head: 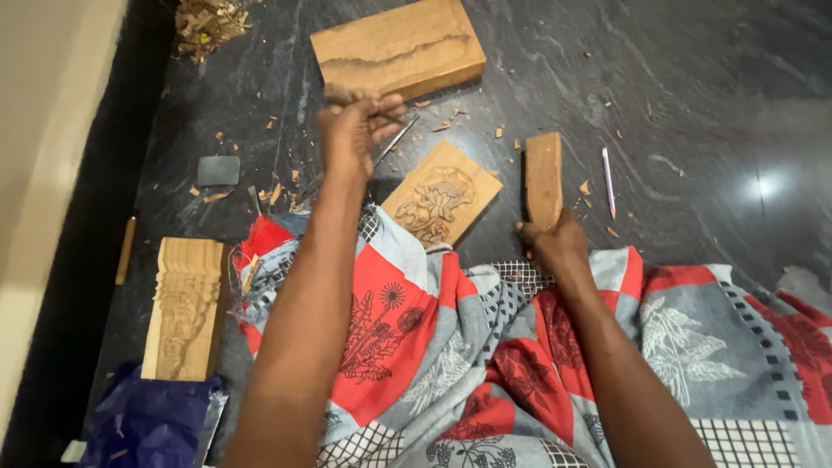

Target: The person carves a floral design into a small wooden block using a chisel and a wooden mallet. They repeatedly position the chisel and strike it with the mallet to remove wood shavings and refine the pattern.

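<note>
My left hand (pixel 357 130) is raised over the dark stone floor and is closed on a wood-handled chisel (pixel 392 143), whose thin metal blade slants down to the left. My right hand (pixel 555 244) grips the near end of a wooden mallet block (pixel 543 178) that stands on the floor. Between the two hands lies a small wooden panel (pixel 442 201) with a flower carved in relief, partly resting on the patterned cloth.
A large plain wooden block (pixel 399 48) lies beyond my left hand. A carved wooden bracket (pixel 184 308) lies at left beside a blue plastic bag (pixel 147 425). A red and grey patterned cloth (pixel 485 364), a pink pencil (pixel 608 182), a dark sharpening stone (pixel 218 170) and scattered wood chips are around.
</note>
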